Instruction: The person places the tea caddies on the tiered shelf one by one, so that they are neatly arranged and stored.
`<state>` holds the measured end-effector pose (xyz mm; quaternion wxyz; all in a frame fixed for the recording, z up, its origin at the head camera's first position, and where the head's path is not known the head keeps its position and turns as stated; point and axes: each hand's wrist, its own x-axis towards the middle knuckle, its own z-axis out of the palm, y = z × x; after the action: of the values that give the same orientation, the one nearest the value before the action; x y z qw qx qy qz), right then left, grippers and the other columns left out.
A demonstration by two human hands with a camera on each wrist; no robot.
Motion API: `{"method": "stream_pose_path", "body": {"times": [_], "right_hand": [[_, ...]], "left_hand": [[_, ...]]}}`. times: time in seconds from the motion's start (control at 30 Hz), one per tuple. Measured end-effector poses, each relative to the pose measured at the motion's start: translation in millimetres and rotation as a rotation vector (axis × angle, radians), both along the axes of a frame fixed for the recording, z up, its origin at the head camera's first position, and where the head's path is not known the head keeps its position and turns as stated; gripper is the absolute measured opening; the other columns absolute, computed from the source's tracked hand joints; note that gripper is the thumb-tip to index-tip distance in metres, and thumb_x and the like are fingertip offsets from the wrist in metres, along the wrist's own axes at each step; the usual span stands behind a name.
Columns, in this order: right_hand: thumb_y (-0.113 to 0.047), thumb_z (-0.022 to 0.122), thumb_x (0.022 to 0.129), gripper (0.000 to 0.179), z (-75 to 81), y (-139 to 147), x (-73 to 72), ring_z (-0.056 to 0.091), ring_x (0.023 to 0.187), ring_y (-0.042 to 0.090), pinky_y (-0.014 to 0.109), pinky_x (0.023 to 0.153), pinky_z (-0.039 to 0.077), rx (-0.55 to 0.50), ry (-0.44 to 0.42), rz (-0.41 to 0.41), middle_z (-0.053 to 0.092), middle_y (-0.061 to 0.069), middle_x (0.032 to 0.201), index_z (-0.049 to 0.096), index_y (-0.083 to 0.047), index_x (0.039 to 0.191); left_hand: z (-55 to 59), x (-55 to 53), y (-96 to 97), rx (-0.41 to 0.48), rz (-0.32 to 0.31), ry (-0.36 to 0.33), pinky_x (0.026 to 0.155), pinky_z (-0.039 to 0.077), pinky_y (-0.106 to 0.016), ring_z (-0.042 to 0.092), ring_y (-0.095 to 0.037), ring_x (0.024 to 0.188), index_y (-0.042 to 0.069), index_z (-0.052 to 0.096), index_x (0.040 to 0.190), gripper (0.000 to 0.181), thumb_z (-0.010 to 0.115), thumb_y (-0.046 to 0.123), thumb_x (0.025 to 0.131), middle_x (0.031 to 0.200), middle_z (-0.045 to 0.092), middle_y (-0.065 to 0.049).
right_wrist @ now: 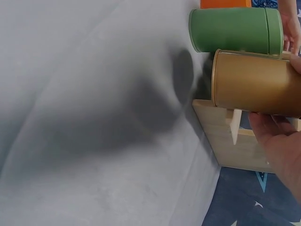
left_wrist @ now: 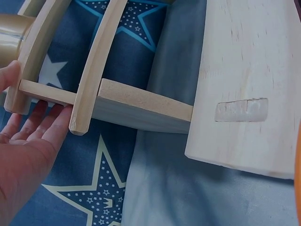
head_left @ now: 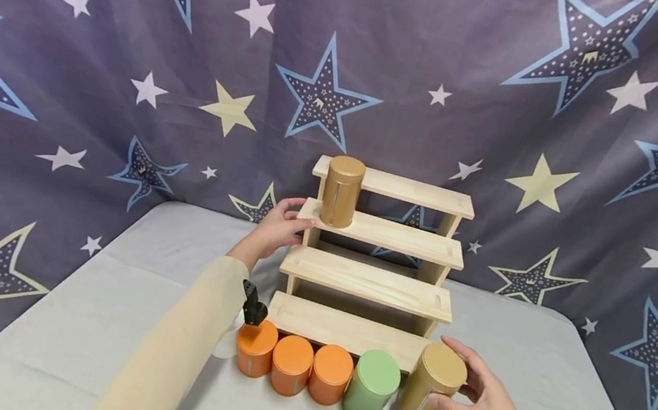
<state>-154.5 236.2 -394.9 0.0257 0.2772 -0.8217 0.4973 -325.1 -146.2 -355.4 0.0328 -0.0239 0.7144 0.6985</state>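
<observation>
We find a dark curtain (head_left: 410, 30) printed with stars rising beyond both grips. Below it, a table (head_left: 57, 305) under a pale cloth extends beneath and around both hands. We note a pale wooden stand (head_left: 365, 280) of four steps between the two grips, with its left end at the left hand and the right end of its lowest step just beyond the right. A cream sleeve (head_left: 168, 345) covers the forearm behind the left grip.

We record the right hand (head_left: 487, 409) as closed about a tin, thumb on the near side and fingers on the far side, spread as wide as the tin's body. The left hand (head_left: 279, 229) holds the end of the stand at the second step from the top, thumb above, fingers behind and beneath the wood.

The gold tin (head_left: 428, 381) lies within the right grip, lid upward; we cannot tell whether its base touches the cloth. A second gold tin (head_left: 341, 192) stands upright on the second step from the top, just beside the left thumb. A green tin (head_left: 368, 393) stands just left of the right grip. Farther left of that grip we count three orange tins (head_left: 291, 367) in a row before the lowest step. Smallest, a black fitting (head_left: 253, 305) sits at the sleeve, behind the left grip
</observation>
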Motion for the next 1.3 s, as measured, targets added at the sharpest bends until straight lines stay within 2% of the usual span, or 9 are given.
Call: {"method": "stream_pose_path", "body": {"times": [0.47, 0.97, 1.17, 1.3], "right_hand": [[0.007, 0.073, 0.075, 0.073, 28.4, 0.8, -9.6, 0.059, 0.097, -0.003, 0.012, 0.081, 0.049, -0.018, 0.082, 0.000, 0.054, -0.020, 0.116, 0.036, 0.003, 0.137], [0.002, 0.072, 0.077, 0.074, 61.7, -8.8, -23.4, 0.058, 0.094, -0.005, 0.011, 0.079, 0.049, 0.012, 0.118, -0.100, 0.052, -0.023, 0.114, 0.034, -0.002, 0.140], [-0.004, 0.073, 0.079, 0.073, 73.1, -16.2, -34.1, 0.058, 0.094, -0.005, 0.011, 0.079, 0.049, 0.027, 0.111, -0.133, 0.053, -0.018, 0.113, 0.034, -0.008, 0.141], [-0.004, 0.072, 0.080, 0.073, 80.7, -22.9, -41.8, 0.057, 0.094, -0.006, 0.011, 0.079, 0.049, 0.025, 0.116, -0.142, 0.053, -0.006, 0.116, 0.034, -0.008, 0.142]], "left_hand": [[1.2, -0.6, -0.4, -0.003, 0.005, -0.004, 0.098, 0.046, -0.048, 0.049, -0.032, 0.124, 0.015, 0.028, 0.142, 0.064, 0.062, 0.013, 0.088, 0.140, 0.043, -0.018], [-1.1, -0.6, -0.6, 0.001, 0.006, -0.002, 0.098, 0.045, -0.048, 0.049, -0.032, 0.123, 0.015, 0.028, 0.143, 0.064, 0.062, 0.012, 0.088, 0.140, 0.044, -0.018], [0.5, -0.6, -0.4, -0.006, 0.005, -0.006, 0.099, 0.045, -0.048, 0.049, -0.032, 0.124, 0.015, 0.028, 0.142, 0.064, 0.062, 0.013, 0.089, 0.139, 0.045, -0.018], [1.3, -0.7, -0.2, 0.002, 0.007, -0.009, 0.099, 0.044, -0.049, 0.048, -0.032, 0.125, 0.015, 0.028, 0.142, 0.064, 0.062, 0.012, 0.089, 0.139, 0.044, -0.018]]}}
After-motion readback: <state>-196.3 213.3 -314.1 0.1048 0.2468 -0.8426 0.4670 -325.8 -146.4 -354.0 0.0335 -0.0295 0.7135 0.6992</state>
